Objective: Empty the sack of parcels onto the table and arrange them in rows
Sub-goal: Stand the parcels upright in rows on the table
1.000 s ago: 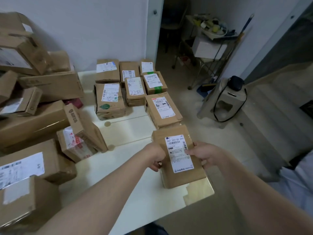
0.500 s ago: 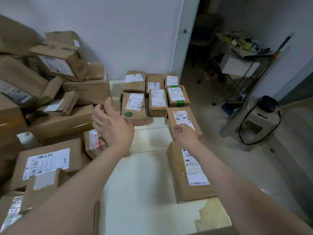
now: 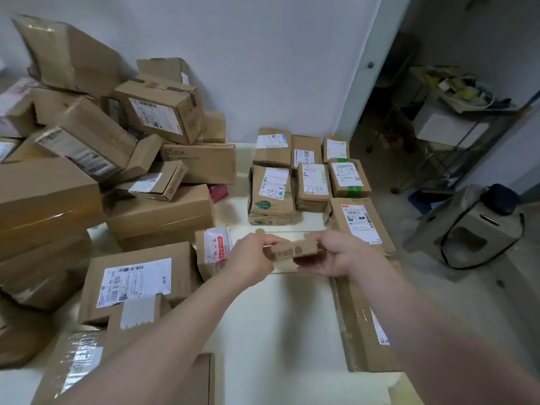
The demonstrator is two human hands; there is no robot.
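Left hand [image 3: 251,257] and right hand [image 3: 336,255], each grip clamped on one end of a small box [image 3: 292,252], held above the tabletop [image 3: 277,317] between heaped boxes [image 3: 131,171] and rows [image 3: 312,182].

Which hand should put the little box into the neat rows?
Probably the right hand: it holds the small box on the side nearest the rows; the left hand sits by the pile.

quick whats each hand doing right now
Left hand: grips the small brown cardboard box at its left end.
Right hand: grips its right end.
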